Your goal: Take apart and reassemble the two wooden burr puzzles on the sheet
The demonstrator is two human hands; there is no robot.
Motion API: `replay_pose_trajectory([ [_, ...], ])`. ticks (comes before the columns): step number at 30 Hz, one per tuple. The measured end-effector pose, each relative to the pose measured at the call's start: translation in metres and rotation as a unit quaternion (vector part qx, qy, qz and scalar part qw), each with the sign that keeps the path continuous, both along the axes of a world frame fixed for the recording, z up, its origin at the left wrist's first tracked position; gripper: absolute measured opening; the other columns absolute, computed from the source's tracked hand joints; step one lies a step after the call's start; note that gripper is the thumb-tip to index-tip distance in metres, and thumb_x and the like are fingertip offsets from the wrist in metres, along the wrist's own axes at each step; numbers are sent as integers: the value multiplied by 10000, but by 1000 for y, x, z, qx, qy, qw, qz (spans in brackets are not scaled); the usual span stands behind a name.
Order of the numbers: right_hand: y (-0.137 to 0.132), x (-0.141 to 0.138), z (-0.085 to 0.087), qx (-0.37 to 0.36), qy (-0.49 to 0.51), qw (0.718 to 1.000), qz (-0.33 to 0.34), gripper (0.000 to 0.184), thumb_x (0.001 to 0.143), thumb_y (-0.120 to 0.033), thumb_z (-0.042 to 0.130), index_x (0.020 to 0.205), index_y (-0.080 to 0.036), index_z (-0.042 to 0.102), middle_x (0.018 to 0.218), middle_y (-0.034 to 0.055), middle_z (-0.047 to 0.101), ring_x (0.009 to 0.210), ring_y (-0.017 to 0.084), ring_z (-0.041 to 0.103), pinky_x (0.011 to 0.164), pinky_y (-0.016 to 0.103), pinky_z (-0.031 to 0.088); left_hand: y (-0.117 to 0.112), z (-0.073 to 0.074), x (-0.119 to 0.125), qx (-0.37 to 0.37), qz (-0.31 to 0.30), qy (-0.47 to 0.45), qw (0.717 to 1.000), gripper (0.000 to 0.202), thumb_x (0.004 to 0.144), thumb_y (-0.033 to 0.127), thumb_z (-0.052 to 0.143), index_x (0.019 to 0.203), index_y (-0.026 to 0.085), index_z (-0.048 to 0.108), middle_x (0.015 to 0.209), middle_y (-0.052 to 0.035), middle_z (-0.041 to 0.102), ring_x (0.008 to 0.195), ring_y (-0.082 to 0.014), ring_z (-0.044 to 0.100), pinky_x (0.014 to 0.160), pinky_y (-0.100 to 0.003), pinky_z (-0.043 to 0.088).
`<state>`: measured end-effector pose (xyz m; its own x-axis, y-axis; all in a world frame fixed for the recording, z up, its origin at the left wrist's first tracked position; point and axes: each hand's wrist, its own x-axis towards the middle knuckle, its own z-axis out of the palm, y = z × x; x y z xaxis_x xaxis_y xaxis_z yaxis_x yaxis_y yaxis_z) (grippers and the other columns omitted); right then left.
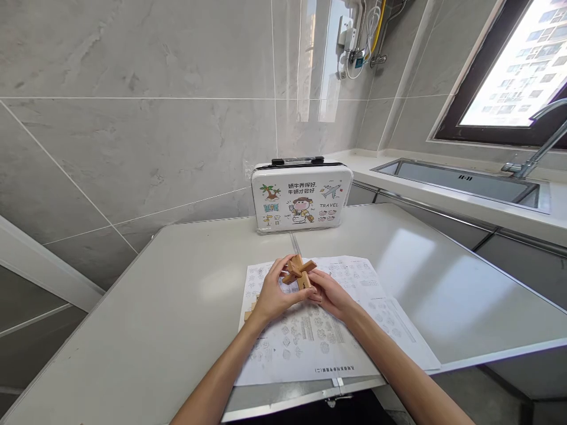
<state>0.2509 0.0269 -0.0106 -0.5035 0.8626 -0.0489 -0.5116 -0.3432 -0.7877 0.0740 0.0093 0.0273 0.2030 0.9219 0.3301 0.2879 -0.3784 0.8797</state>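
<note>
A wooden burr puzzle (303,280), made of interlocking notched sticks that point several ways, is held above the table. My left hand (275,292) curls around its left side, with the thumb across the near end. From the right, my right hand (326,290) grips the lower right part, its fingertips close to the left thumb. Under both hands lies a printed instruction sheet (305,360) covered in small line diagrams. Loose wooden pieces (250,310) rest on the sheet left of my left hand, partly hidden by it.
A white cartoon-printed case (283,198) with a black handle stands at the back of the folding table (177,307), against the tiled wall. To the right are a counter with a sink (465,180), a faucet (538,147) and a window. The table's near edge has a metal latch (337,383).
</note>
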Motion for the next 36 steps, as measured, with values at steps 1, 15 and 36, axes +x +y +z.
replay_pose_trajectory([
  [1, 0, 0, 1, 3, 1, 1000, 4, 330, 880, -409, 774, 757, -187, 563, 552, -78, 450, 438, 53, 279, 447, 209, 238, 0, 0, 0, -6, -3, -3, 1000, 719, 727, 441, 894, 1367, 268, 614, 1388, -107, 611, 1166, -280, 625, 1017, -403, 491],
  [15, 4, 6, 3, -31, 67, 997, -8, 324, 924, -400, 740, 786, -216, 513, 594, -86, 374, 448, 68, 177, 415, 209, 233, 10, -16, 0, -70, 55, -65, 994, 594, 909, 482, 728, 1417, 232, 548, 1397, -129, 634, 1296, -265, 587, 1084, -423, 451],
  [36, 28, 31, -29, -56, 109, 924, -361, 336, 886, -335, 782, 805, -225, 475, 750, -66, 456, 473, 34, 338, 395, 167, 353, 10, -18, -2, -73, 99, -40, 992, 390, 941, 519, 678, 1212, 242, 630, 1311, -105, 669, 1173, -236, 636, 991, -378, 490],
])
